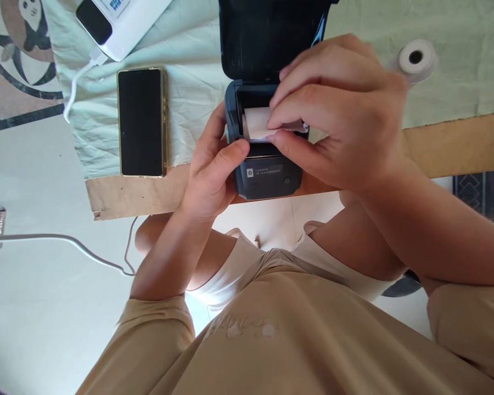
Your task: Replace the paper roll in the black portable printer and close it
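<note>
A small dark printer (267, 178) stands at the table's near edge with its lid (267, 38) swung up and open. A white paper roll (256, 123) lies in its open bay. My right hand (337, 109) reaches over the bay, fingertips pinching the roll from above. My left hand (214, 170) grips the printer's left side, thumb resting on the front rim beside the roll.
A black phone (141, 122) lies face up on the pale cloth (189, 104) left of the printer. A white power bank (115, 22) with a white cable (76, 82) sits at the back left. A spare paper roll (415, 57) rests at the back right.
</note>
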A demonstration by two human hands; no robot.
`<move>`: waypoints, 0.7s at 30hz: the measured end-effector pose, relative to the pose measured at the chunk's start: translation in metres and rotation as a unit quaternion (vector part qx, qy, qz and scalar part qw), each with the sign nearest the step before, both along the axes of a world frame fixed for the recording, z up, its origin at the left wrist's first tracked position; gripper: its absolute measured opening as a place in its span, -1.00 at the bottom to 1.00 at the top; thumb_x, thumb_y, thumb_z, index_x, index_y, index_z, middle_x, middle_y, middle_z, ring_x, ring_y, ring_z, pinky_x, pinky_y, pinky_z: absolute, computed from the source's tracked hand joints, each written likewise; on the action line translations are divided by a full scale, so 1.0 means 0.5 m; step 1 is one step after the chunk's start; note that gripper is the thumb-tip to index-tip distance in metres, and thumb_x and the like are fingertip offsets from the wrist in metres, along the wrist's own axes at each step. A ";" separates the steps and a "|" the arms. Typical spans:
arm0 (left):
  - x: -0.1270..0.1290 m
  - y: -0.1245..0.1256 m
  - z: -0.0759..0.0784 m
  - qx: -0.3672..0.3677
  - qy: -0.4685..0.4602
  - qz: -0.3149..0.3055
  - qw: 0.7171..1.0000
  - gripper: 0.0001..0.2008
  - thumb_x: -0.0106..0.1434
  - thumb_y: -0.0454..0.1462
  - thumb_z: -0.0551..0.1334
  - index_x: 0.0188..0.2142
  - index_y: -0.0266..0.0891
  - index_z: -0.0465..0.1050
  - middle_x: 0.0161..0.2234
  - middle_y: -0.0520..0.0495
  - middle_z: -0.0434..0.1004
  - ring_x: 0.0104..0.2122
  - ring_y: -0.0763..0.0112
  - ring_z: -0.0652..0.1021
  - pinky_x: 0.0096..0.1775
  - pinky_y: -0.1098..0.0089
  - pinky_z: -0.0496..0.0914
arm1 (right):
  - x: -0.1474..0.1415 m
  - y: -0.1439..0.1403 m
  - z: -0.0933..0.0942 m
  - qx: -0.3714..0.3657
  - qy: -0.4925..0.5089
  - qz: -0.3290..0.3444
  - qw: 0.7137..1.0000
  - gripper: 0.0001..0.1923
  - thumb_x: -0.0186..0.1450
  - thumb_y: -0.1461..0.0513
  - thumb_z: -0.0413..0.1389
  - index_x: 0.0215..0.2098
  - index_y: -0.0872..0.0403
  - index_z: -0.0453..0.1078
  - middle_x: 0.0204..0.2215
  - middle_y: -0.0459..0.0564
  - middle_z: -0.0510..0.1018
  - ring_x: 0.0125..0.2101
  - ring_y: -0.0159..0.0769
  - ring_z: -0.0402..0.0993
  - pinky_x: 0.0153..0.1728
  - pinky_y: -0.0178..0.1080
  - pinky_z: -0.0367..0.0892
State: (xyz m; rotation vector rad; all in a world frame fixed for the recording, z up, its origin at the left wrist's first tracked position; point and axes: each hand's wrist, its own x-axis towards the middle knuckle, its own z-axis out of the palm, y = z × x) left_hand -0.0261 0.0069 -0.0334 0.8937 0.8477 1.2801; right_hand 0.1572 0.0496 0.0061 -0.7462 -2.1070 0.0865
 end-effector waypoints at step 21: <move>-0.021 0.000 -0.013 0.070 0.044 -0.016 0.996 -0.43 0.14 -0.09 0.53 0.12 0.00 0.51 0.08 0.06 0.66 0.14 0.15 0.56 0.17 0.26 0.47 | 0.007 -0.046 0.008 -0.008 -0.065 0.139 0.988 -0.79 0.47 0.11 0.14 -0.31 0.01 0.40 -0.29 -0.14 0.69 -0.11 -0.20 0.69 -0.13 -0.05 0.51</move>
